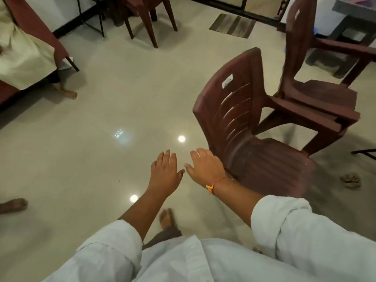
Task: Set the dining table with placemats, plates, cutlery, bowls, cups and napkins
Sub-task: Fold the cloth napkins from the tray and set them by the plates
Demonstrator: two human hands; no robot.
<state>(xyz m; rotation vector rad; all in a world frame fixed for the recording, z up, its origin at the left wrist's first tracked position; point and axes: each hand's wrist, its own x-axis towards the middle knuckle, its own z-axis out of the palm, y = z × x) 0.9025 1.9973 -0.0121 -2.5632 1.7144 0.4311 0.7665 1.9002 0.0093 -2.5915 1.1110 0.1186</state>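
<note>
No placemats, plates, cutlery, bowls, cups or napkins show in the head view. My left hand [165, 171] hangs over the pale tiled floor [101, 123], palm down, fingers relaxed and holding nothing. Beside it my right hand [205, 165] is also palm down with loose fingers, just left of a brown plastic chair [240, 110]; an orange thread is tied at its wrist. The two thumbs nearly meet. A table edge with a maroon cloth and a cream cover [24, 58] sits at the far left.
A second brown chair [317, 82] stands behind the first, a third [150, 15] at the top. Another person's bare feet [67, 92] stand by the left table; a foot [12, 205] shows at the left edge. A striped mat [232, 25] lies near the far wall.
</note>
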